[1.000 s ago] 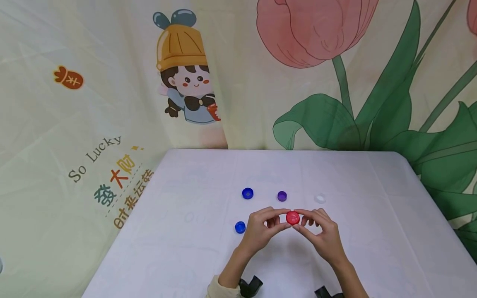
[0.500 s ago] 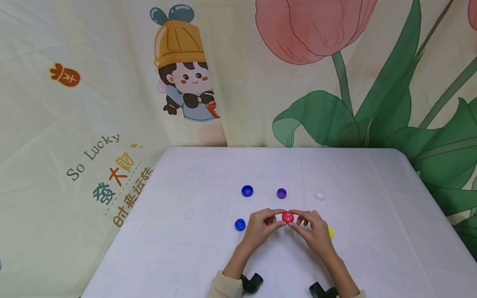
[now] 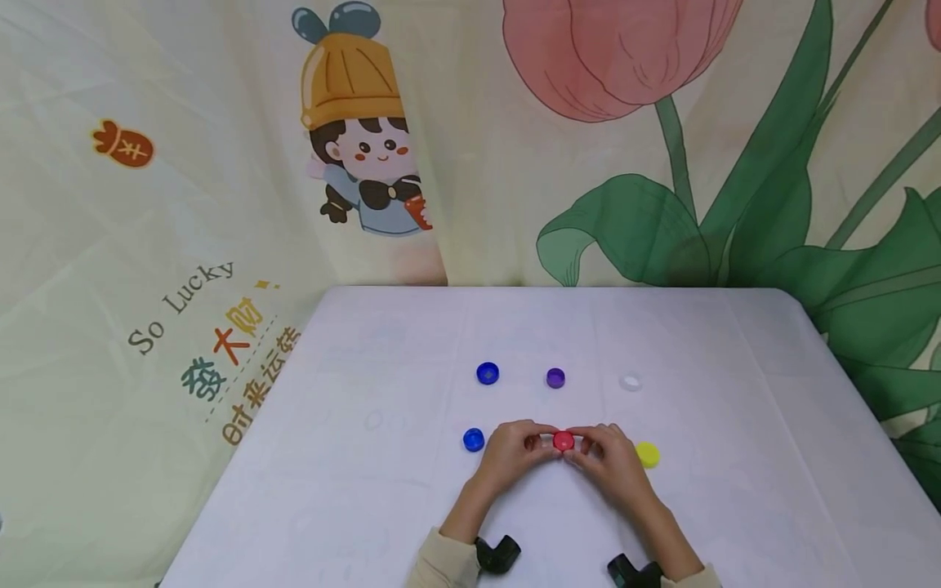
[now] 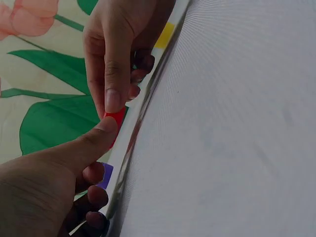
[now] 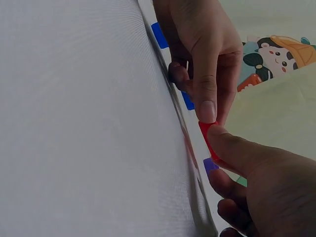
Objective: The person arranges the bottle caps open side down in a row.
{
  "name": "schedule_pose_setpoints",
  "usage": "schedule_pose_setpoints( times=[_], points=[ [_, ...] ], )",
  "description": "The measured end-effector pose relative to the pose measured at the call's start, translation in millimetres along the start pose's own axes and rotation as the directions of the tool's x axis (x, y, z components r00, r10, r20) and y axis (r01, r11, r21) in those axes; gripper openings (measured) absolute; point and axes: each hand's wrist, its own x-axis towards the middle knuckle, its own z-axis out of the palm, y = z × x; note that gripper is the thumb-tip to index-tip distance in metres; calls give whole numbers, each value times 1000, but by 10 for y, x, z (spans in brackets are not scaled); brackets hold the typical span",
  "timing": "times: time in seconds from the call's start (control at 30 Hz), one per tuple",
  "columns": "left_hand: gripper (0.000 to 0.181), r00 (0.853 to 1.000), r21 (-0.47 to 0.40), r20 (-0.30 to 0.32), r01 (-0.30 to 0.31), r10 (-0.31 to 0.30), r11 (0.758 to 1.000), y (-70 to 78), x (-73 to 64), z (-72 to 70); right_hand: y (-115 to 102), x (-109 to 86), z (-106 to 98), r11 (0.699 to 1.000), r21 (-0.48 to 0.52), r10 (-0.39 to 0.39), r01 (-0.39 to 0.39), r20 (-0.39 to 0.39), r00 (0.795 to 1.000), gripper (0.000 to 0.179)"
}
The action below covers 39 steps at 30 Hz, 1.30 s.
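Note:
A small red bottle cap (image 3: 564, 441) is between my two hands, near the middle of the table in the head view. My left hand (image 3: 512, 454) pinches its left side between thumb and forefinger. From the right, my right hand (image 3: 612, 464) pinches it the same way. Both wrist views show the cap edge-on, partly covered by the thumbs. Whether it touches the tabletop, I cannot tell. Just right of the right hand lies a yellow cap (image 3: 648, 455), its left edge covered. Close to the left hand is a blue cap (image 3: 474, 439).
Farther back on the white-covered table (image 3: 353, 490) sit another blue cap (image 3: 488, 373), a purple cap (image 3: 555, 378) and a whitish clear ring-like cap (image 3: 631, 381). A printed curtain (image 3: 485, 163) hangs behind the table's far edge. Black wrist devices (image 3: 498, 555) are on both forearms.
Both hands have moved left and then lower in the head view with the red bottle cap between them. The yellow cap has come out from behind the right hand.

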Motion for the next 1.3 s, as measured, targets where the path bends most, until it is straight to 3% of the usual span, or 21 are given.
schedule_pose_setpoints(
  times=[0.23, 0.57, 0.83, 1.07, 1.2, 1.3],
  points=[
    [27, 999, 86, 41, -21, 18, 996, -20, -9, 4, 7, -12, 25, 998, -64, 28, -25, 42, 999, 29],
    [28, 996, 189, 82, -34, 19, 981, 10, -10, 6, -4, -13, 24, 983, -184, 1, 10, 61, 998, 35],
    [32, 996, 195, 87, -32, 16, 980, 14, -27, -10, -36, -16, -7, 977, -211, 4, 14, 84, 996, 40],
    [36, 993, 177, 111, 4, -24, 984, 25, -28, -31, -14, -11, -8, 976, -214, -19, 34, 70, 997, 43],
    [38, 993, 148, 111, 23, -40, 989, 73, -51, -102, -25, -12, -12, 978, -207, -21, 32, 54, 998, 44],
    [39, 997, 102, 74, 29, -36, 994, 120, -90, -226, -69, -3, -15, 981, -188, -47, 53, 34, 998, 44]
  ],
)
